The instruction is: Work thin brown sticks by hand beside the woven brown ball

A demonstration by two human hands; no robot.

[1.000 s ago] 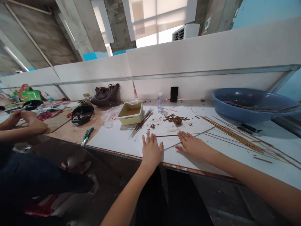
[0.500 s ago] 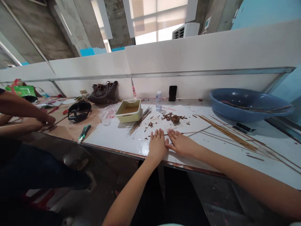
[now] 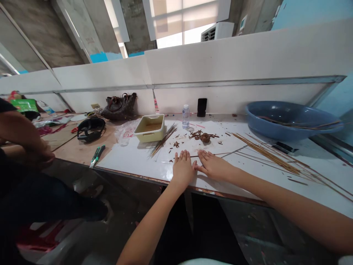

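Observation:
My left hand (image 3: 182, 168) lies flat near the table's front edge, fingers stretched forward. Beside it my right hand (image 3: 213, 165) rests palm down with its fingers out, the two thumbs meeting or nearly so. A thin brown stick (image 3: 194, 156) runs under or just past the fingertips of both hands; its far end continues right as a pale thin rod. What lies under the palms is hidden. Beyond the hands sits a brown lump (image 3: 205, 138) that looks like clay or dough, among several short brown pieces (image 3: 196, 134).
A yellow tub (image 3: 149, 137) stands left of a bundle of thin sticks (image 3: 164, 140) and a clear bottle (image 3: 185, 117). More sticks (image 3: 266, 154) lie right, before a blue basin (image 3: 292, 129). Green-black cutters (image 3: 97, 156) and another person's hands (image 3: 45, 156) are left.
My hands stay flat, with only a slight shift at the stick. At the left, the other person's hands have drawn back toward their body. The camera view has moved slightly.

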